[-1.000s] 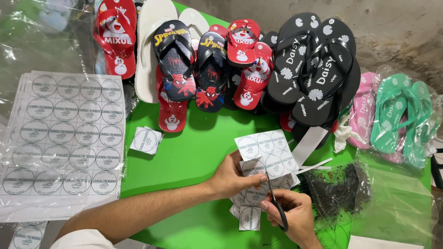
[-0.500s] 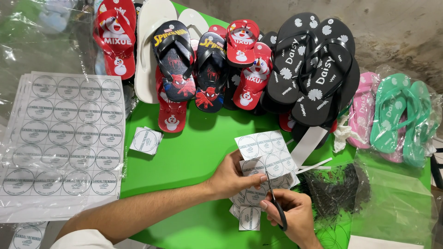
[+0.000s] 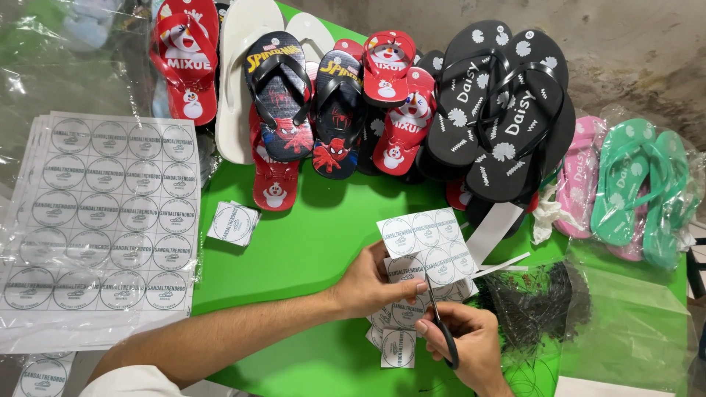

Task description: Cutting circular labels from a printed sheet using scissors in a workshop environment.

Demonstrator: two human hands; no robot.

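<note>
Left hand (image 3: pixel 368 283), fingers clamped on label sheet (image 3: pixel 428 246). Right hand (image 3: pixel 463 340), fingers closed round black scissors (image 3: pixel 440 323), blades at sheet. Green worktop (image 3: pixel 309 242) below.

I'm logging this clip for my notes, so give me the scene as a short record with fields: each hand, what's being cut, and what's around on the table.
left hand: left hand pinches the label sheet, holding it up
right hand: right hand holds the scissors, blades at the sheet's lower edge
cut pieces: square labels below the hands; small stack lying apart
uncut stock: pile of label sheets in clear plastic, far left
table: green table
footwear: flip-flops in a row along the back
other: black ties beside the right hand
</note>
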